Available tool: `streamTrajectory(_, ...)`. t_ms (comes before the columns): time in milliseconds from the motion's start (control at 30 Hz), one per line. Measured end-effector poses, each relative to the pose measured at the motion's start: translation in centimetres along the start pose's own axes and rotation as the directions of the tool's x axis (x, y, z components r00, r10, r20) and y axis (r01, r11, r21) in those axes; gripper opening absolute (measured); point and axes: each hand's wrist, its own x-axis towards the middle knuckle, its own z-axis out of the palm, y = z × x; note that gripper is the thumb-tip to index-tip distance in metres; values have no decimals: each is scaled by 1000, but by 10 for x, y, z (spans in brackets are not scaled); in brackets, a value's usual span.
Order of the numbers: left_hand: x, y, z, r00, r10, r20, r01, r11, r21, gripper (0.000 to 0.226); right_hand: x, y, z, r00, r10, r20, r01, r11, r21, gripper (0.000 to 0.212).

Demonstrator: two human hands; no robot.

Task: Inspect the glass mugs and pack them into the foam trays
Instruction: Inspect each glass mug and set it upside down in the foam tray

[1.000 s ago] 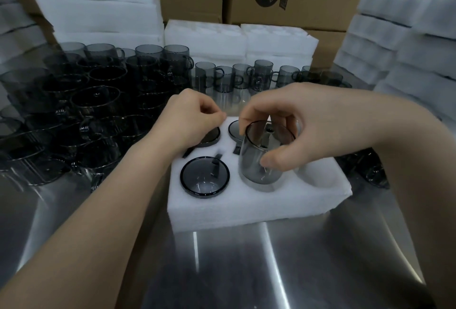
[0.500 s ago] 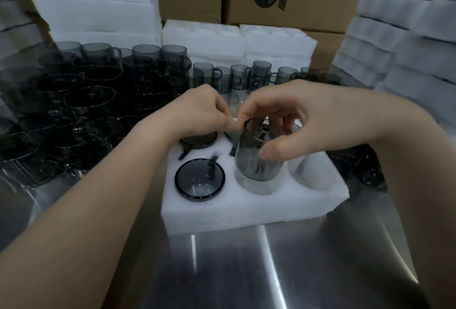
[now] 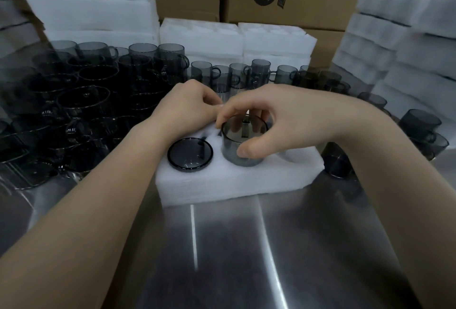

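**Both hands at the foam tray [image 3: 222, 185]**

Gripped by the right hand [image 3: 266, 121], a smoky mug [image 3: 243, 147] sits half-sunk in the near middle pocket. The left hand [image 3: 190, 108] curls just beside; whether it pinches anything is unclear. Farther back, loose mugs [image 3: 98, 101] crowd.

Far pockets of the foam tray [image 3: 222, 185] are hidden behind both hands. Left hand [image 3: 187, 108]: fingertips curl out of sight, can't tell if they hold anything. Right hand [image 3: 266, 121] covers part of the gripped mug [image 3: 241, 145]; its base is sunk in a tray pocket. Mug pile [image 3: 81, 101] left of tray: dark, overlapping, uncountable. Spare mug [image 3: 336, 163] right of tray is half behind the forearm. Cardboard box [image 3: 296, 9] behind tray: print cut by top edge.
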Motion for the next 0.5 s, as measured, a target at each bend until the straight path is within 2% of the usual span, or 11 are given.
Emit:
streamTrajectory(167, -1, -1, 0, 1000, -31, 4, 31, 1000, 2, 21, -4, 1, -1, 999, 44, -23, -45, 998, -49, 45)
streamTrajectory(300, -2, 1, 0, 999, -51, 14, 50, 999, 15, 8, -9, -1, 6, 998, 48, -44, -53, 991, -123, 49)
streamTrajectory(500, -4, 3, -1, 996, -82, 17, 82, 997, -13, 15, -11, -6, 12, 994, 32, -101, -55, 970, -236, 48)
